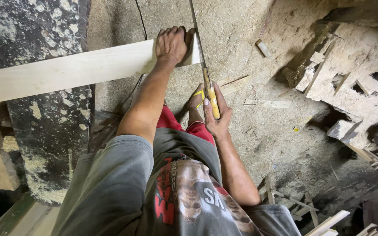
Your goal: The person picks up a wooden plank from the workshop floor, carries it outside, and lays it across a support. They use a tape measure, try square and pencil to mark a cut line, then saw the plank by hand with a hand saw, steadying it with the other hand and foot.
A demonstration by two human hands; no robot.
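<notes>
Plank (66,70) of pale wood runs from nine o'clock toward the middle of the view, lying across a dark, paint-speckled bench (49,126) above the sawdust-covered floor (259,144), and near its end at twelve o'clock the left hand (170,44) presses flat on top with fingers curled over the far edge. Just to the right, a handsaw (201,57) stands with its thin blade against the plank's cut end, and the right hand (215,114) at the centre is closed around its yellow wooden handle. Offcuts (268,103) lie scattered toward three o'clock.
</notes>
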